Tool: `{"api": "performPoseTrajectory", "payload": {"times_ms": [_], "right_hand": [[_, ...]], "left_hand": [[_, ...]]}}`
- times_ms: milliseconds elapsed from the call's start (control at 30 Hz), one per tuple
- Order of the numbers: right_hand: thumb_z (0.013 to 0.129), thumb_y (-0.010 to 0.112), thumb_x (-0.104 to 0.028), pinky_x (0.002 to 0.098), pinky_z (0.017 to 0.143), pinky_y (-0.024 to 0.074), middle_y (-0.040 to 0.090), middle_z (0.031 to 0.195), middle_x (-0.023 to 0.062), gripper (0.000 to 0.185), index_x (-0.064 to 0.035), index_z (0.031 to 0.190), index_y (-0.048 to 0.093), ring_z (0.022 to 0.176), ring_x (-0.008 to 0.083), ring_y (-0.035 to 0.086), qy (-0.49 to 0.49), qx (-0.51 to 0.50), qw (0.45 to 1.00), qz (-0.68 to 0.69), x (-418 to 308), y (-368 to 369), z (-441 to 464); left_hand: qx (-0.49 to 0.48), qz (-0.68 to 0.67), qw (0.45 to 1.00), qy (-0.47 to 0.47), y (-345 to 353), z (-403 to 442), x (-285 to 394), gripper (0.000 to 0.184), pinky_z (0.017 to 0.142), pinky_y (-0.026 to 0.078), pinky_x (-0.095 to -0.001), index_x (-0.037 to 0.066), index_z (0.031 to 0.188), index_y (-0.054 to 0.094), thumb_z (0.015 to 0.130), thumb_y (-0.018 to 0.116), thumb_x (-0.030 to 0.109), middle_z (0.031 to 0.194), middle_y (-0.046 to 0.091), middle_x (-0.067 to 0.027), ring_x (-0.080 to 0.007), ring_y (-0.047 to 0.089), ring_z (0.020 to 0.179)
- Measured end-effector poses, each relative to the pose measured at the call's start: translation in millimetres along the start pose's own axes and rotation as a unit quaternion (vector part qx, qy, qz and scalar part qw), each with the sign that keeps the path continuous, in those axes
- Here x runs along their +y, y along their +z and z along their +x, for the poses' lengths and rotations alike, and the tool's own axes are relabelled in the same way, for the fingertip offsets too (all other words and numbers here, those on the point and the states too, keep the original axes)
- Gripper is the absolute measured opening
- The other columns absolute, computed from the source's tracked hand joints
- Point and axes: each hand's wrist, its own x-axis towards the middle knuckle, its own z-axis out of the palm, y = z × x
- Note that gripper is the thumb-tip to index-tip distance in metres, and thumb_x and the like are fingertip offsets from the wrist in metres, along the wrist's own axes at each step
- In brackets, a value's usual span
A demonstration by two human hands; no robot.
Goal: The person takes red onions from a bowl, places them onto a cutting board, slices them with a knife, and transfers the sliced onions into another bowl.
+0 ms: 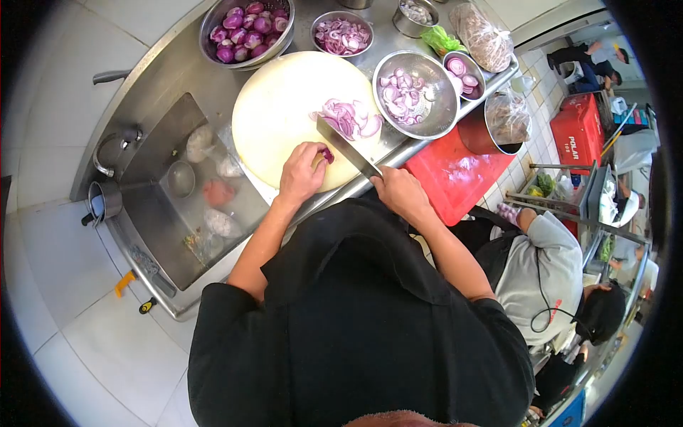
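On a round pale cutting board [277, 107], my left hand [304, 171] is closed around a small purple onion piece [327, 154] near the front edge. My right hand [400, 191] grips the handle of a wide knife [343, 146], whose blade points up and left, just right of that piece. Sliced onion [348, 119] lies in a pile beyond the blade. To the right of the board a metal bowl [441, 78] contains more onion slices [404, 96].
A bowl of whole peeled onions [245, 32], a smaller bowl of slices [341, 35] and a bagged item [480, 35] stand at the back. Left is a sink [156, 220] with bags in it. A red board [455, 178], a pot [478, 132] and a person [541, 270] are at the right.
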Motion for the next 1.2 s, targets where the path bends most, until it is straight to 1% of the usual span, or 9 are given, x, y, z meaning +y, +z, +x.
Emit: {"api": "performPoseTrajectory", "payload": {"times_ms": [33,67,267,367,667,867,967,1067,1200], "right_hand": [[0.1,0.059,-0.031,0.0576,0.086,0.0538,0.072,0.093,0.0292,0.033,0.0006,0.102,0.069,0.093,0.0478,0.07,-0.001,0.001,1.0,-0.002,-2,1,-3],[0.1,0.059,-0.031,0.0576,0.086,0.0538,0.072,0.093,0.0288,0.033,0.0003,0.102,0.069,0.092,0.0477,0.07,-0.002,0.003,1.0,-0.003,-3,3,-5],[0.1,0.057,-0.029,0.0562,0.084,0.0549,0.072,0.091,0.0278,0.03,-0.0009,0.101,0.068,0.091,0.0452,0.071,-0.027,0.022,0.999,-0.035,-9,15,-6],[0.1,0.059,-0.027,0.0566,0.08,0.0544,0.071,0.086,0.0274,0.028,0.0004,0.101,0.065,0.087,0.0446,0.07,-0.038,0.039,0.998,-0.029,-9,12,-11],[0.099,0.061,-0.022,0.0548,0.073,0.055,0.07,0.078,0.0257,0.023,-0.0003,0.095,0.064,0.079,0.0436,0.07,-0.073,0.041,0.994,-0.064,-11,7,-8],[0.098,0.062,-0.023,0.0548,0.074,0.055,0.069,0.078,0.0248,0.023,-0.0006,0.093,0.065,0.078,0.0436,0.07,-0.07,0.037,0.995,-0.066,-4,14,-2],[0.1,0.055,-0.026,0.0536,0.076,0.0575,0.071,0.083,0.0272,0.03,0.0001,0.094,0.069,0.078,0.0439,0.072,-0.07,0.029,0.995,-0.061,-20,-6,-10],[0.098,0.062,-0.023,0.0556,0.074,0.0546,0.069,0.079,0.0251,0.024,-0.0001,0.093,0.065,0.079,0.0438,0.07,-0.039,0.012,0.997,-0.07,-10,13,-3],[0.098,0.062,-0.024,0.0561,0.075,0.0545,0.07,0.08,0.0254,0.024,-0.0004,0.094,0.066,0.08,0.0437,0.07,-0.066,0.024,0.995,-0.068,-11,7,-4]], "left_hand": [[0.027,0.003,0.996,0.084,0,0,-3,0.026,0.083,0.055,-0.0405,0.003,0.108,0.068,0.083,0.075,0.006,0.092,0.07,-0.0114,-0.0324,0.068,0.091],[0.012,-0.035,0.996,0.077,1,-1,-5,0.017,0.086,0.055,-0.0408,0.002,0.097,0.07,0.081,0.073,-0.001,0.095,0.069,-0.0117,-0.0316,0.067,0.096],[-0.024,-0.046,0.994,0.095,6,6,-20,0.007,0.084,0.053,-0.0402,0.003,0.087,0.07,0.081,0.075,0.003,0.093,0.069,-0.0108,-0.0314,0.065,0.094],[-0.014,-0.004,0.992,0.123,7,7,-27,0.009,0.083,0.051,-0.041,0.004,0.086,0.069,0.081,0.076,0.006,0.092,0.068,-0.0101,-0.0301,0.065,0.091],[0.004,-0.009,0.994,0.111,13,1,-29,0.014,0.085,0.047,-0.0406,0.004,0.093,0.07,0.08,0.075,0.003,0.097,0.069,-0.0103,-0.0303,0.064,0.094],[0.01,-0.009,0.995,0.098,16,-2,-31,0.012,0.088,0.048,-0.0395,0.003,0.092,0.071,0.08,0.074,0.001,0.097,0.07,-0.0102,-0.0295,0.066,0.097],[0.034,-0.026,0.994,0.103,17,-2,-31,0.012,0.088,0.049,-0.0391,0.003,0.091,0.071,0.08,0.074,0.0,0.097,0.07,-0.0103,-0.0293,0.066,0.096],[0.035,-0.009,0.993,0.109,16,-3,-30,0.01,0.087,0.048,-0.0389,0.004,0.092,0.071,0.082,0.074,0.004,0.097,0.069,-0.0083,-0.0276,0.065,0.097],[0.038,-0.013,0.994,0.103,15,-3,-31,0.01,0.088,0.049,-0.0386,0.005,0.092,0.072,0.082,0.074,0.003,0.096,0.069,-0.0082,-0.0275,0.066,0.096]]}}
